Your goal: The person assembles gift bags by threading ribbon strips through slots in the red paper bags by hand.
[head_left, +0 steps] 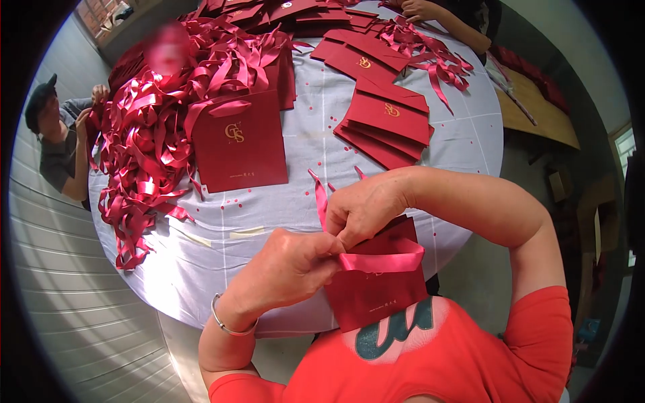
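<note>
Red bag (379,295) is at the edge of cloth-covered desk (269,211), near panelled wall (60,221); my left hand (285,269) and right hand (366,205) pinch pink ribbon (383,262).

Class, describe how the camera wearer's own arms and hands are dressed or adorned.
Both the left hand and right hand are ungloved. A slim silver-coloured bracelet circles the left wrist; none shows on the right. The plain red sleeves are short, leaving both forearms uncovered.

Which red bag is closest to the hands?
The bag by the orange-red shirt: the left hand and right hand hold the pink ribbon at its top. The other bags are farther up the table.
</note>
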A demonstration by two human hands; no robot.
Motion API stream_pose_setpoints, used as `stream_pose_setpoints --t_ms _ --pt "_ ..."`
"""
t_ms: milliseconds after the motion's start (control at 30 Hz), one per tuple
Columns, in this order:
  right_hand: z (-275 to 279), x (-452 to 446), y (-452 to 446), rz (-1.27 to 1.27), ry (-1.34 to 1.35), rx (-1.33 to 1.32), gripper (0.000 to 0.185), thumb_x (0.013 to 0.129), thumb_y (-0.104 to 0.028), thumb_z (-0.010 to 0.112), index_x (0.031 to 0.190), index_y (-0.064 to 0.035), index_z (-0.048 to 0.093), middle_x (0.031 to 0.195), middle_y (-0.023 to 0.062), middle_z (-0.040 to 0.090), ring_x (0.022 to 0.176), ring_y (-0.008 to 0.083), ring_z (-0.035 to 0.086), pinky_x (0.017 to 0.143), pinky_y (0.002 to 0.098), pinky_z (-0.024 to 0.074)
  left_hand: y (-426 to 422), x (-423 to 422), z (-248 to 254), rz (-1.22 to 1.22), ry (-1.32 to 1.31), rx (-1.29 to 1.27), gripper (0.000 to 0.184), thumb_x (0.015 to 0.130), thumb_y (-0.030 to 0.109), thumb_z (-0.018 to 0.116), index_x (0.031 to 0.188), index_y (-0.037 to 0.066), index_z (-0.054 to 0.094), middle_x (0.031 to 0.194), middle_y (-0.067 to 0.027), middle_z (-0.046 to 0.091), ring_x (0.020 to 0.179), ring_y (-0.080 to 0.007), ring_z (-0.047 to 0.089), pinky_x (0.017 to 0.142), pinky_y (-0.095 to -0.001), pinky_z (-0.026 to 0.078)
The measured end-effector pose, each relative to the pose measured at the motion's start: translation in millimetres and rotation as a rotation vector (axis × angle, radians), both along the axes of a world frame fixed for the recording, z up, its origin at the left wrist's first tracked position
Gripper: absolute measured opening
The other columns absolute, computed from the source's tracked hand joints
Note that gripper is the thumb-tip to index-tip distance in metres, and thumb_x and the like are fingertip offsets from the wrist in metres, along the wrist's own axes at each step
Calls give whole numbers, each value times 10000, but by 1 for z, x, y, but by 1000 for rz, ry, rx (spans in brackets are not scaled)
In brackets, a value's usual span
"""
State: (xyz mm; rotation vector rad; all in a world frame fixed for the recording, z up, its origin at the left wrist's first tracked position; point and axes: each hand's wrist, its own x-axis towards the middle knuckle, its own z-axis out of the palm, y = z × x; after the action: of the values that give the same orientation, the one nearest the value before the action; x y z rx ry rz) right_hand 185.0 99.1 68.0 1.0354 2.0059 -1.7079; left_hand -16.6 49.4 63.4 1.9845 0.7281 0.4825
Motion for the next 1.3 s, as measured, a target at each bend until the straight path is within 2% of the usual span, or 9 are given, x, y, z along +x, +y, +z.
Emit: stream_pose_setpoints --t_ms 233,300,467,600,700,833,933,1033,1300 --pt "-12 7 2 -157 53 -258 212 873 -230 702 732 -76 668 614 -54 544 551 51 455 498 240 348 0 0 3 0 -7 -26 110 776 58 713 880 40 682 763 -165 671 712 -360 667 606 -373 533" --pt "-9 7 -2 -171 46 -223 210 870 -227 703 741 -65 668 620 -46 553 552 52 474 496 242 364 2 0 1 -28 -2 71 98 764 -18 707 855 12 686 669 -81 686 596 -138 692 548 -262 524" --pt "8 8 -3 -639 99 104 165 906 -194 632 918 -31 652 717 14 614 581 79 577 502 243 462 3 0 0 -48 8 17 76 780 8 724 818 20 660 640 -67 668 551 -129 659 521 -253 493" --pt "-14 7 4 -593 290 290 157 915 -162 616 917 -9 650 722 5 612 586 70 567 531 255 466 4 3 -5 -28 20 6 99 792 7 719 815 18 624 608 -62 648 549 -123 656 510 -251 481" --pt "-38 7 27 -687 339 822 180 890 -140 634 894 36 669 716 35 633 649 98 590 591 281 481 3 4 -5 -54 12 -37 111 797 1 711 809 9 601 590 -67 640 548 -122 656 504 -253 476" --pt "-47 -1 39 -692 324 777 187 876 -136 648 918 43 684 746 94 679 680 141 626 645 305 514 6 6 -8 -54 78 -72 126 809 5 702 848 7 582 612 -79 655 545 -129 653 512 -258 478" --pt "-51 -3 38 -692 343 852 207 837 -179 658 883 14 719 815 201 702 768 302 702 731 374 544 7 5 -13 -5 100 -122 160 818 18 698 906 2 566 649 -106 665 562 -158 662 537 -276 490" --pt "-44 9 28 -766 303 927 205 872 -147 676 966 33 703 816 111 688 672 130 627 633 293 510 7 6 -19 -8 186 -60 212 819 34 703 955 -7 545 699 -137 680 625 -214 691 582 -309 513" --pt "-15 67 -44 -834 204 836 157 896 -135 698 914 22 699 733 29 628 616 50 529 551 229 434 4 6 -19 103 170 36 144 804 41 715 918 0 638 825 -154 705 773 -278 713 675 -342 547"
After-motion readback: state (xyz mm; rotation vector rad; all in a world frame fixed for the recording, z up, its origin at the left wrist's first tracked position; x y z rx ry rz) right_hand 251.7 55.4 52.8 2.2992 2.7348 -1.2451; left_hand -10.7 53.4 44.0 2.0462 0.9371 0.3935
